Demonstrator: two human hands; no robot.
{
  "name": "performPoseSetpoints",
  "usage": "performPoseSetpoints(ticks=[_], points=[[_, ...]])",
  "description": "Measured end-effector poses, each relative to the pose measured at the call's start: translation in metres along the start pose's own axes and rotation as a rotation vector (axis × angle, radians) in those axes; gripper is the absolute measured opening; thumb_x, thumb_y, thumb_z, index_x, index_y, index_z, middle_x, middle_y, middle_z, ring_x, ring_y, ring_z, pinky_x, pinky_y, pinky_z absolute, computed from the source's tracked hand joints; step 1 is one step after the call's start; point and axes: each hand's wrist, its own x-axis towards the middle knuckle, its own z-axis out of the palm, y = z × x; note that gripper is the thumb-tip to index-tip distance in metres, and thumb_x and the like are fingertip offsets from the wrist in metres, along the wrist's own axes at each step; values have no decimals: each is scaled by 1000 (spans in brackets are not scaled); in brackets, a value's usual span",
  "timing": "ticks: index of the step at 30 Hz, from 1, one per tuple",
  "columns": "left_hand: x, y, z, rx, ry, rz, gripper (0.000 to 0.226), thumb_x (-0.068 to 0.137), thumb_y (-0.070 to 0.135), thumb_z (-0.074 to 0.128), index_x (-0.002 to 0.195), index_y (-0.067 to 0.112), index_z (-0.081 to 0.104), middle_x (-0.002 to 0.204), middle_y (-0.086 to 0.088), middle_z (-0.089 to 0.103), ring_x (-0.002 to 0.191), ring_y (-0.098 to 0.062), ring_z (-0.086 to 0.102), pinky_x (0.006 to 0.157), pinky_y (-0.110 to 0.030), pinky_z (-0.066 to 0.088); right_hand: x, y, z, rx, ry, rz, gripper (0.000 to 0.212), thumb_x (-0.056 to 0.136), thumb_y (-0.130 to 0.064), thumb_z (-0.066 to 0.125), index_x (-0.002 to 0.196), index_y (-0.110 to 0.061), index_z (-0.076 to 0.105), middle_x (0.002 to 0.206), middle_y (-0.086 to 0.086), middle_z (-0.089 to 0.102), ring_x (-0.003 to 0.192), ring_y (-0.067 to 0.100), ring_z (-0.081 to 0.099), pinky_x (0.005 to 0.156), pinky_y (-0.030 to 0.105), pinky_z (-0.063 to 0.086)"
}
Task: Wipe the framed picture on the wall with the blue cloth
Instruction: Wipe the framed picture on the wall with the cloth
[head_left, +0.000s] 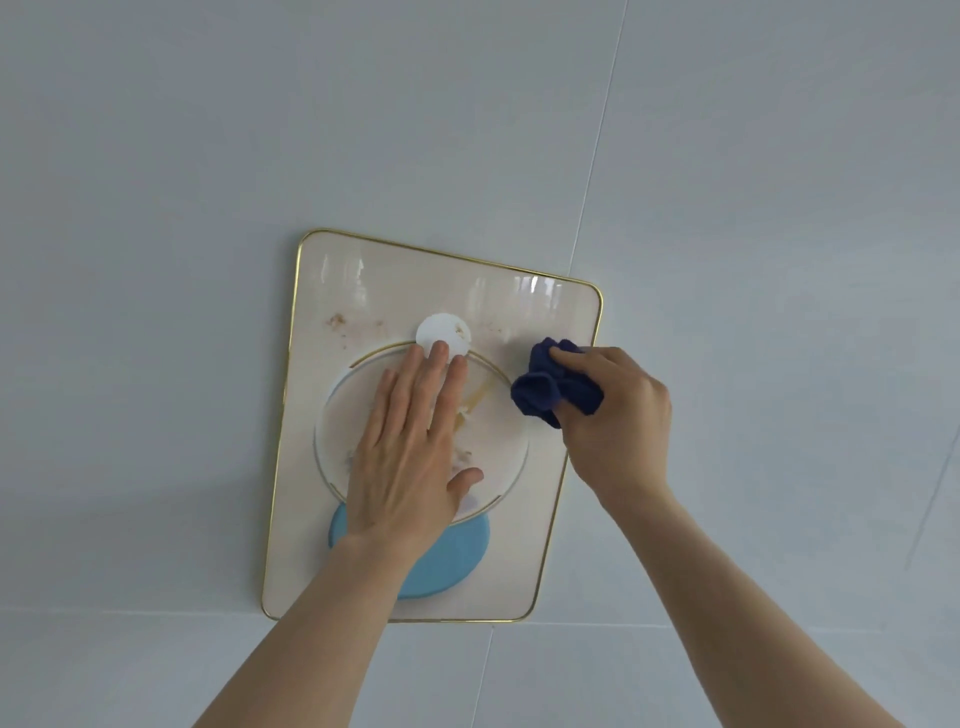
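The framed picture (332, 291) hangs on the wall, cream with a thin gold frame, a white disc, a gold ring and a light blue oval. Brownish smudges mark its upper left area. My left hand (410, 447) lies flat on the glass over the ring, fingers together and pointing up. My right hand (618, 415) grips a bunched dark blue cloth (550, 389) and presses it against the picture's right side near the frame edge.
The wall (727, 208) is pale grey-blue panels with thin seams, one running up from the picture's right corner and one level with its lower edge.
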Motion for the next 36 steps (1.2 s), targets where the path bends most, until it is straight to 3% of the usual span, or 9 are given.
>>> performPoseSetpoints(ticks=[3, 7, 12, 17, 23, 28, 36], points=[[6, -8, 2, 21, -33, -28, 133, 75, 63, 79, 165, 7, -1, 175, -14, -3, 162, -31, -2, 132, -45, 6, 13, -5, 19, -78, 58, -151, 44, 74, 1, 83, 115, -16, 76, 117, 2, 74, 98, 30, 65, 81, 40, 53], [4, -13, 10, 12, -13, -48, 139, 69, 66, 81, 164, 4, 3, 175, -15, 2, 162, -30, 2, 132, -44, 11, 14, -4, 45, -114, 103, -267, 46, 72, 4, 85, 114, -12, 75, 116, 5, 73, 100, 32, 64, 83, 44, 53], [5, -16, 19, -55, 25, -49, 141, 62, 64, 87, 164, 5, 10, 175, -12, 10, 162, -28, 7, 130, -44, 19, 12, -1, 66, -118, 221, -303, 47, 71, 12, 82, 113, -9, 75, 115, 8, 74, 99, 35, 65, 89, 25, 39], [5, -20, 21, -46, 37, -37, 140, 64, 67, 84, 164, 6, 8, 175, -12, 12, 162, -28, 9, 130, -45, 22, 30, -18, 74, -93, 158, -444, 38, 79, 7, 79, 114, -8, 75, 119, 8, 73, 104, 32, 63, 92, 36, 50], [4, -20, 23, -56, 59, -41, 142, 63, 66, 85, 163, 6, 6, 174, -14, 16, 162, -29, 13, 129, -46, 25, 34, -21, 71, -238, 17, -666, 33, 85, 1, 76, 116, -11, 74, 126, 6, 71, 118, 30, 62, 94, 46, 51], [3, -22, 19, -51, 38, -29, 137, 65, 66, 84, 164, 5, 11, 174, -13, 14, 162, -28, 10, 130, -45, 22, 17, -3, 56, -313, -45, -709, 30, 86, 1, 76, 113, -13, 75, 123, 4, 73, 117, 31, 65, 90, 47, 54], [4, -20, 19, -46, 17, -37, 139, 65, 67, 83, 164, 5, 8, 175, -13, 11, 162, -28, 8, 130, -45, 22, 13, -7, 65, -256, 59, -574, 34, 82, 7, 74, 110, -11, 77, 121, 5, 74, 115, 31, 65, 92, 46, 52]])
